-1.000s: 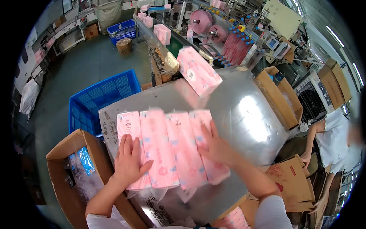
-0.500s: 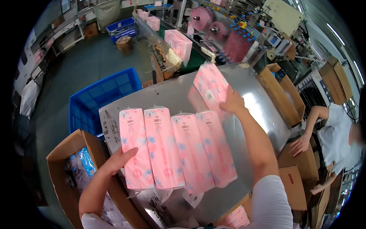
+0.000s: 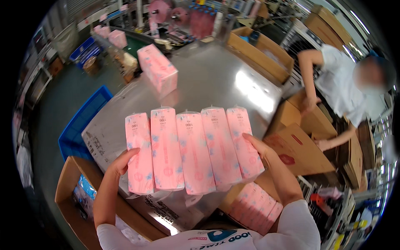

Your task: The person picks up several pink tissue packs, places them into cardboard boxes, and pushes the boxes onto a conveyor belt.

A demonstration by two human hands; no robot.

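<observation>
Between my hands stands a row of several pink tissue packs [image 3: 195, 154] with blue flower prints, pressed side by side. My left hand [image 3: 125, 160] grips the outer side of the leftmost pack, thumb on its top. On the opposite end, my right hand [image 3: 257, 146] clasps the rightmost pack the same way. Whether the row is lifted off the metal table [image 3: 204, 68] or rests on it, I cannot tell. One more tissue pack [image 3: 156, 68] sits apart at the table's far left edge, by the conveyor end.
Below my right forearm, a carton [image 3: 228, 200] holds several pink packs. An open carton [image 3: 71, 200] of plastic bags and a blue crate [image 3: 79, 133] flank the left side. At right, a co-worker [image 3: 341, 83] handles a cardboard box [image 3: 300, 150]. Another carton [image 3: 262, 52] borders the far right.
My right hand has brought another pack to the row's right end and now grips that end. A pack has come off the conveyor onto the table. My view has turned right.
</observation>
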